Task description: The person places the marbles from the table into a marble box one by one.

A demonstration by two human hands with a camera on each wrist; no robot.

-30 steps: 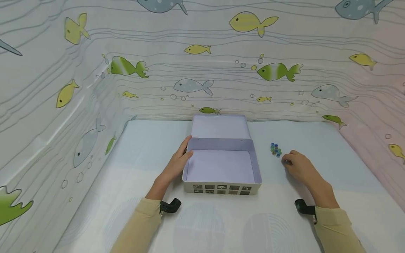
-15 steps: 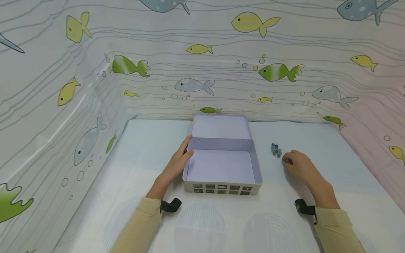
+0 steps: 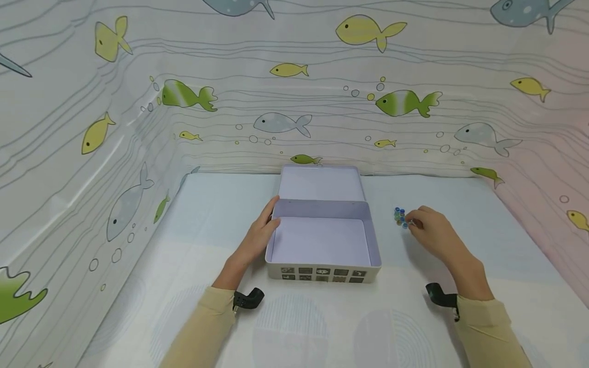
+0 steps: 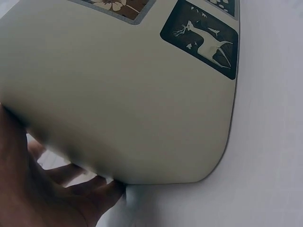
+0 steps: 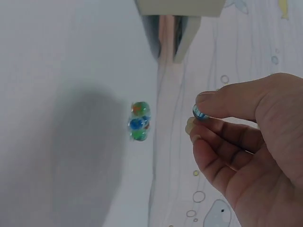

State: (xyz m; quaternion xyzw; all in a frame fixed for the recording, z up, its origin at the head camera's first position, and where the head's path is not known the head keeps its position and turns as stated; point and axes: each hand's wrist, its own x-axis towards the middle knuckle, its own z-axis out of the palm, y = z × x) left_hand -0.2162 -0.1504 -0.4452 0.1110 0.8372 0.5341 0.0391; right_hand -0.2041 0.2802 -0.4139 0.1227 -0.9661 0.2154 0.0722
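A light metal box (image 3: 322,272) stands on the table with its lid (image 3: 320,184) raised at the back. Its pale inside shows no contents. My left hand (image 3: 257,236) grips the box's left wall, thumb over the rim and fingers along the outside; those fingers also show in the left wrist view, against the wall. To the right of the box lies a small cluster of glass marbles (image 3: 398,215), blue, green and orange. Beside it, my right hand (image 3: 432,232) pinches one blue marble (image 5: 199,112) between thumb and fingertips, above the table in the right wrist view.
White cloth with pale round patterns covers the table (image 3: 294,327). A fish-printed sheet (image 3: 230,76) rises behind the box and along both sides. Black wrist cameras (image 3: 248,299) sit on both sleeves.
My right hand has risen from the table and shifted slightly toward the marble cluster, carrying the pinched marble. The left hand and the box have stayed in place.
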